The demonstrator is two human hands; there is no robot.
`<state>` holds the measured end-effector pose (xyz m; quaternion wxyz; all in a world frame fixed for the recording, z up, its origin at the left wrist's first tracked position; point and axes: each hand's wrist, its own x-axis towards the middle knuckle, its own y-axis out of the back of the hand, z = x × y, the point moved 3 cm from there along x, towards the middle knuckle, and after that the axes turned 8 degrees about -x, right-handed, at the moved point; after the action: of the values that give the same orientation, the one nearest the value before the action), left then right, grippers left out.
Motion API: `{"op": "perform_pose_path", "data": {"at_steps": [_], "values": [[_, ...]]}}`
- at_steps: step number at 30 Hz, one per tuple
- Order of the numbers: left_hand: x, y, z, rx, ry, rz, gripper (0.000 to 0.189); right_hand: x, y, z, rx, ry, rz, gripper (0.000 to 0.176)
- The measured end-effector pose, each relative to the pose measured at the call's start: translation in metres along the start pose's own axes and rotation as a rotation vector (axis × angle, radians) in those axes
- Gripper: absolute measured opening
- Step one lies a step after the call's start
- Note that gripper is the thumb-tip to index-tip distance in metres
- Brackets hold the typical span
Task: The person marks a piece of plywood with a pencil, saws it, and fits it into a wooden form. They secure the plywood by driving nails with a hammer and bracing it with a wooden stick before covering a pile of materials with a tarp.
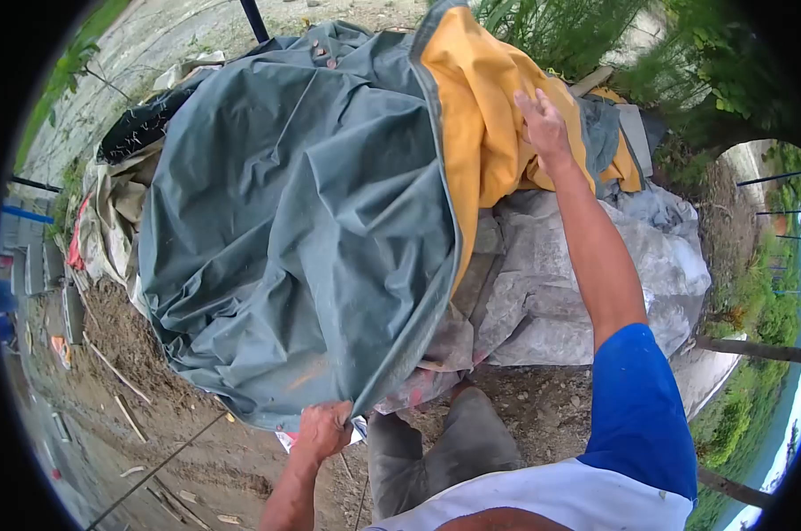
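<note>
A large tarpaulin [294, 195], dark green on one face, lies spread over a bulky pile. Its yellow underside [475, 106] is turned up along the right, with folds and a grey hem. Down at the near corner, my left hand [323, 429] is closed round the tarpaulin's edge. My right hand [544, 128] reaches out over the yellow face, its fingers stretched and the thumb apart, with no cloth gripped in it. Below my right forearm, a dusty whitish plastic sheet [551, 283] covers the right part of the pile.
Concrete blocks [34, 268] stand at the left. Sticks [130, 418] and scraps litter the bare soil near my legs. A beige sack-like cloth [117, 212] pokes out on the pile's left side. Green plants [551, 35] grow close behind, and a thin post [254, 19] rises at the back.
</note>
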<state>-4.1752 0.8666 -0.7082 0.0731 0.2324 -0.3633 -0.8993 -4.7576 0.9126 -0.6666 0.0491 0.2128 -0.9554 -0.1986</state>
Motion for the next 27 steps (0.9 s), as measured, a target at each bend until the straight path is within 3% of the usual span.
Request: {"op": "perform_pose_path", "data": {"at_steps": [1, 3, 5, 6, 7, 9, 11, 13, 15, 18, 20, 22, 24, 25, 27], "values": [[-0.044, -0.022, -0.01, -0.001, 0.063, -0.07, 0.012, 0.028, 0.001, -0.033, -0.35, 0.046, 0.188, 0.1], [-0.105, -0.048, -0.031, 0.041, 0.151, -0.114, 0.01, 0.021, 0.008, -0.097, -0.319, -0.287, 0.212, 0.119], [-0.128, -0.066, -0.04, 0.082, 0.243, -0.103, 0.009, 0.026, 0.027, -0.084, -0.115, -0.312, -0.34, 0.13], [-0.15, -0.07, -0.046, 0.11, 0.227, -0.137, 0.008, 0.001, 0.053, -0.029, -0.501, -0.456, -0.007, 0.134], [-0.156, -0.083, -0.054, 0.123, 0.213, -0.144, 0.008, -0.036, 0.072, -0.033, -0.62, -0.632, 0.106, 0.136], [-0.177, -0.1, -0.071, 0.159, 0.21, -0.123, 0.007, -0.028, 0.108, 0.029, -0.553, -0.681, 0.315, 0.107], [-0.208, -0.103, -0.079, 0.198, 0.23, -0.201, 0.006, -0.052, 0.134, 0.029, -0.404, -0.629, 0.22, 0.08], [-0.221, -0.105, -0.089, 0.211, 0.234, -0.229, 0.007, -0.068, 0.153, -0.007, 0.017, -0.659, 0.371, 0.078], [-0.224, -0.101, -0.095, 0.212, 0.238, -0.256, 0.008, -0.08, 0.147, -0.009, -0.099, -0.625, 0.356, 0.071], [-0.221, -0.106, -0.099, 0.263, 0.215, -0.251, 0.012, -0.113, 0.144, 0.004, -0.88, -0.51, 0.08, 0.056], [-0.22, -0.097, -0.094, 0.25, 0.285, -0.243, 0.021, -0.176, 0.167, -0.024, -1.125, -0.512, -0.115, 0.047], [-0.217, -0.083, -0.078, 0.241, 0.321, -0.237, 0.038, -0.194, 0.211, -0.005, -1.033, -0.499, 0.121, 0.041], [-0.211, -0.065, -0.062, 0.303, 0.279, -0.225, 0.041, -0.205, 0.287, 0.003, -0.943, -0.487, 0.263, 0.037], [-0.211, -0.051, -0.051, 0.29, 0.286, -0.206, 0.035, -0.21, 0.33, -0.003, -0.908, -0.481, 0.266, 0.036], [-0.216, -0.026, -0.012, 0.253, 0.234, -0.087, 0.013, -0.248, 0.434, -0.026, -0.936, -0.243, 0.471, 0.036]]}}
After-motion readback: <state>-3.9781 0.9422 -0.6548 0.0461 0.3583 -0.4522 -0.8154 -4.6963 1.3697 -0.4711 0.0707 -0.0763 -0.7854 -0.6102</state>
